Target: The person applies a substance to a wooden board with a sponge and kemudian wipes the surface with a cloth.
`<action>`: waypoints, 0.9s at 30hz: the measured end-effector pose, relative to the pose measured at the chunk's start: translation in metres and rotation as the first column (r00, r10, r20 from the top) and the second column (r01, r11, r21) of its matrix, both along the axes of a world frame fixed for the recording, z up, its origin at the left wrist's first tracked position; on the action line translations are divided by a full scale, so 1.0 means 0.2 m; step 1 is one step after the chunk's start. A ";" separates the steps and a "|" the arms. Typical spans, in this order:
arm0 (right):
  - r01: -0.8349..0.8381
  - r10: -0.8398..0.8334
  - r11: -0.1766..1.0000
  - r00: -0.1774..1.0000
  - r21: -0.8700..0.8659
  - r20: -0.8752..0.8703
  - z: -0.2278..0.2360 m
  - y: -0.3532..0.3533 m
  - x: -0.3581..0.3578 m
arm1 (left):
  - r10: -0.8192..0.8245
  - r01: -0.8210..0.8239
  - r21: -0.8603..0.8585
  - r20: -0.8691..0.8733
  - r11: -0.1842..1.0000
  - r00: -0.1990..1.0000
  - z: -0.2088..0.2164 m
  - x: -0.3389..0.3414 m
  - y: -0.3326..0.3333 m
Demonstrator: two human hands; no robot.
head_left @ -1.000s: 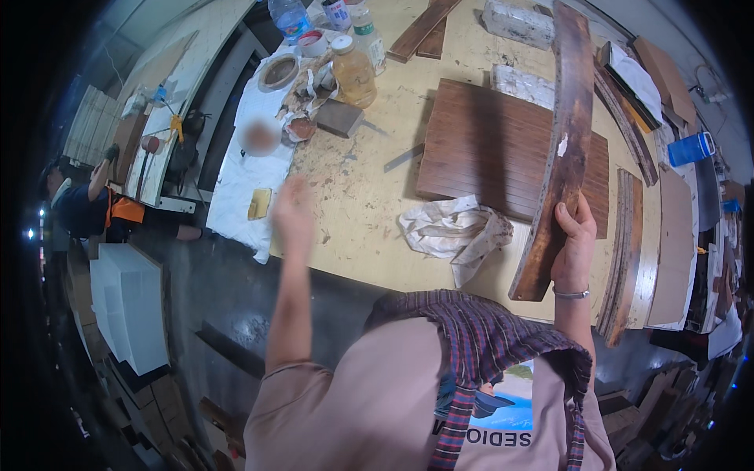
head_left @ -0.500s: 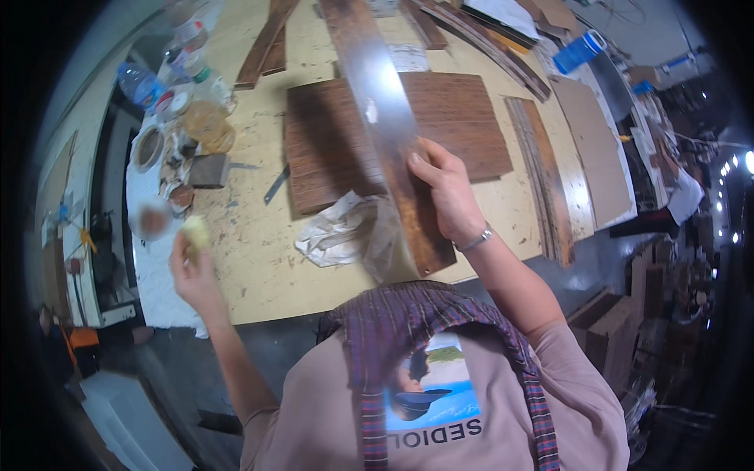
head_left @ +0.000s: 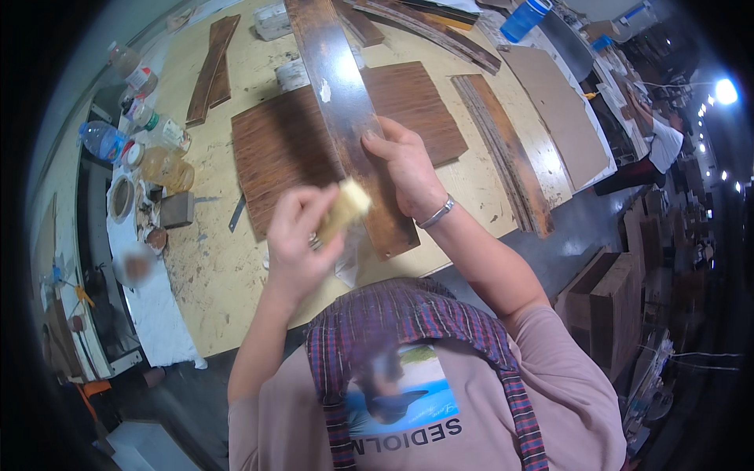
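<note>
A long, narrow brown wooden board with a glossy finish slants over the table. My right hand is closed on its right edge near the close end, thumb on top. In my left hand is a pale yellow sponge, pinched between the fingers beside the board's left edge; whether it touches the wood I cannot tell. Beneath the board lies a wide brown wood-grain panel. A crumpled whitish cloth is mostly hidden behind my left hand and the sponge.
Bottles, a jar of amber liquid and a dark block crowd the table's left side. Stacked narrow boards, cardboard and a blue bottle are to the right. Another person is at the far right.
My left hand has moved right with the sponge, from the table's left side to the board. My right hand still grips the board. The whole view has shifted slightly.
</note>
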State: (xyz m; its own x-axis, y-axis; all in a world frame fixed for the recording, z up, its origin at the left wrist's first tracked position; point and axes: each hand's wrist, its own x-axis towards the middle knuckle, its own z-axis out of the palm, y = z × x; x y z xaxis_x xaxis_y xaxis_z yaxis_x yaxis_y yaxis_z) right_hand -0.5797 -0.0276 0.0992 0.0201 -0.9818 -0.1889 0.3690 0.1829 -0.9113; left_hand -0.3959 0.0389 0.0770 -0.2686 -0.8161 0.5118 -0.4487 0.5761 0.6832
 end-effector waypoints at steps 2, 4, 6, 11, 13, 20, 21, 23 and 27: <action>0.042 -0.043 0.999 0.999 -0.030 -0.028 0.02 -0.01 -0.02 | -0.122 0.121 0.019 0.061 0.992 0.991 -0.03 0.03 0.11; 0.062 -0.064 0.997 0.997 -0.044 -0.034 0.01 -0.03 -0.04 | -0.237 0.234 0.059 0.061 0.971 0.970 -0.05 0.05 0.19; 0.054 -0.055 0.997 0.998 -0.048 -0.021 -0.01 -0.05 -0.05 | -0.139 0.137 0.041 0.043 0.990 0.989 -0.03 0.07 0.14; 0.093 -0.091 0.994 0.995 -0.050 0.042 -0.01 -0.07 -0.04 | 0.060 -0.060 -0.016 -0.034 0.998 0.998 0.08 -0.02 -0.08; 0.121 -0.119 0.990 0.993 -0.078 0.025 0.00 -0.08 -0.05 | -0.008 0.007 -0.020 -0.017 1.000 1.000 0.05 -0.03 -0.04; 0.292 -0.276 0.936 0.955 -0.193 0.109 -0.06 -0.14 -0.15 | 0.071 -0.072 0.107 0.018 0.992 0.997 -0.06 0.05 0.19; 0.303 -0.275 0.936 0.947 -0.180 0.165 -0.07 -0.16 -0.16 | 0.125 -0.124 0.060 -0.007 0.990 0.992 -0.04 0.04 0.17; 0.340 -0.300 0.927 0.925 -0.157 0.234 -0.05 -0.14 -0.14 | 0.220 -0.223 -0.036 -0.069 0.974 0.973 0.01 -0.04 0.09; 0.412 -0.361 0.898 0.891 -0.155 0.275 -0.06 -0.13 -0.10 | 0.151 -0.152 0.001 -0.071 0.988 0.986 -0.07 -0.12 0.15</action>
State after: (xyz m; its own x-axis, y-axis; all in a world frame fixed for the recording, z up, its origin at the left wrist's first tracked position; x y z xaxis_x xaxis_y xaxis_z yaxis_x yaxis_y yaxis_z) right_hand -0.6004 -0.0527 0.0868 -0.3504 -0.9363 -0.0215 0.5778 -0.1980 -0.7918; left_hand -0.4209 0.0685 0.0638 -0.1049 -0.8423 0.5287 -0.4815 0.5082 0.7140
